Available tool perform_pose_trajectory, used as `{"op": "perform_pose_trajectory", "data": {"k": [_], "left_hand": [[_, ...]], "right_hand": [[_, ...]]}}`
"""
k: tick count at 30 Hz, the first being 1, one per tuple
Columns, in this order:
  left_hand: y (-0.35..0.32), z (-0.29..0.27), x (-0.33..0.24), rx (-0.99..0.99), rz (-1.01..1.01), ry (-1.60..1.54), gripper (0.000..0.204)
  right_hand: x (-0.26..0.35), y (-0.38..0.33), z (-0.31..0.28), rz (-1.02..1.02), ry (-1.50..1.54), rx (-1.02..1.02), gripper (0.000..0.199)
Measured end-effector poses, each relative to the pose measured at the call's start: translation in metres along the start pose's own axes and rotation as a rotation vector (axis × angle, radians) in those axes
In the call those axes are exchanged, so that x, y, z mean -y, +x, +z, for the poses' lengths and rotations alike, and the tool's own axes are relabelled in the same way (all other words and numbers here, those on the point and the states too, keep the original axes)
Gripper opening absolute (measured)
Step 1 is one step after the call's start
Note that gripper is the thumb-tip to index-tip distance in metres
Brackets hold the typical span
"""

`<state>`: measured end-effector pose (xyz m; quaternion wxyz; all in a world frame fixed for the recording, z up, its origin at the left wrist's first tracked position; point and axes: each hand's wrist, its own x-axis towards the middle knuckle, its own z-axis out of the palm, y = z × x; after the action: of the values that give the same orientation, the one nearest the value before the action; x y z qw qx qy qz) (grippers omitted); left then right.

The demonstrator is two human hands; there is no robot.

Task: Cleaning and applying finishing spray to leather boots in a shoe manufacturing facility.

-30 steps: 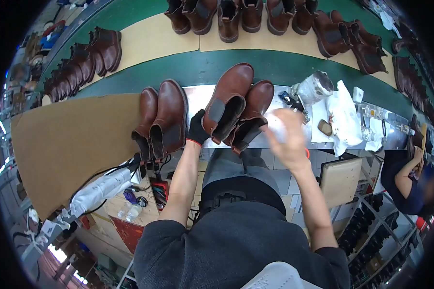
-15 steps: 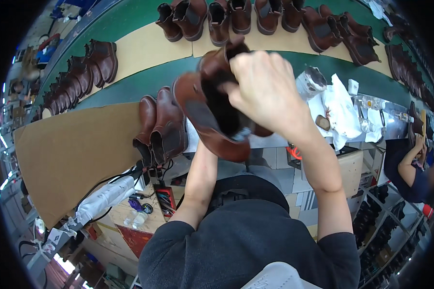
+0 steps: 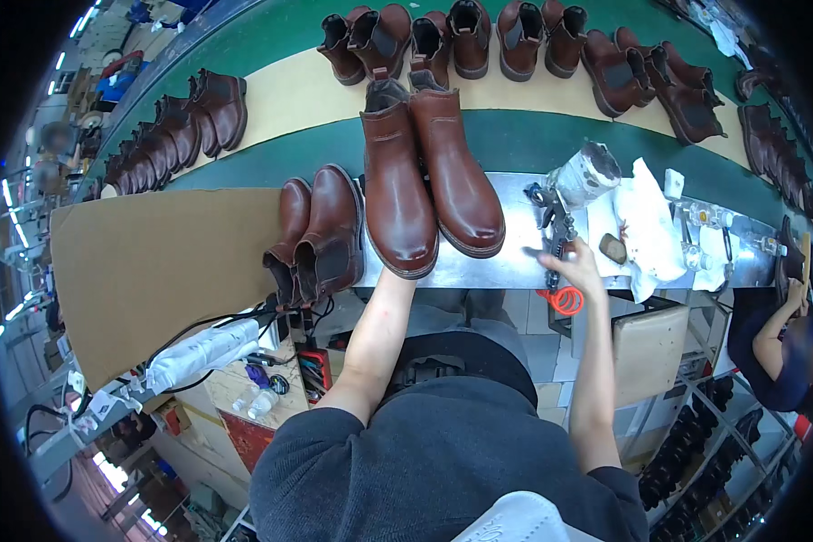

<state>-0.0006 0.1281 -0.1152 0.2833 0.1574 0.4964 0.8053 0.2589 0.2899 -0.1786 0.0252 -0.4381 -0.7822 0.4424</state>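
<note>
A pair of brown leather ankle boots [image 3: 420, 172] stands side by side, soles down and toes toward me, above the near edge of the metal bench. My left forearm goes up under them; the left hand is hidden beneath the boots. To their right is a spray gun [image 3: 558, 228] with a stained whitish cup [image 3: 589, 173] on top. My right hand [image 3: 580, 267] is at its handle, closed round it with the thumb across; some fingers are hidden. Another brown pair [image 3: 327, 230] rests left of the boots, by a cardboard sheet [image 3: 167, 271].
Rows of brown boots [image 3: 470, 41] line the far green surface [image 3: 307, 149]. A white cloth [image 3: 646, 235], a brown block [image 3: 612, 248] and clear bottles [image 3: 709, 215] lie right on the metal bench [image 3: 515, 199]. An orange coiled hose [image 3: 565, 301] hangs at its edge. A co-worker [image 3: 777, 348] sits far right.
My right hand has left the boots and moved down right to the spray gun. The boots have turned from tilted, openings showing, to standing with toes toward me.
</note>
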Motion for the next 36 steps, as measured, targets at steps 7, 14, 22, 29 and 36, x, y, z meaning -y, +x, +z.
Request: {"op": "perform_pose_trajectory", "data": {"k": [7, 14, 22, 29, 36], "left_hand": [[0.016, -0.035, 0.025, -0.032, -0.095, -0.084, 0.029], [0.024, 0.010, -0.008, 0.001, -0.089, -0.254, 0.030], [0.027, 0.003, -0.009, 0.007, -0.079, -0.274, 0.038], [0.020, 0.002, -0.012, 0.112, 0.022, -0.061, 0.044], [0.016, -0.006, -0.006, 0.086, -0.104, -0.308, 0.045]], "right_hand": [[0.043, 0.017, 0.038, 0.058, 0.505, -0.264, 0.025], [0.200, -0.046, -0.028, -0.119, 0.714, -0.169, 0.029], [0.257, -0.041, -0.033, -0.133, 0.564, -0.111, 0.042], [0.259, -0.051, -0.032, -0.146, 0.558, -0.107, 0.044], [0.252, -0.036, -0.032, -0.141, 0.643, -0.114, 0.035]]}}
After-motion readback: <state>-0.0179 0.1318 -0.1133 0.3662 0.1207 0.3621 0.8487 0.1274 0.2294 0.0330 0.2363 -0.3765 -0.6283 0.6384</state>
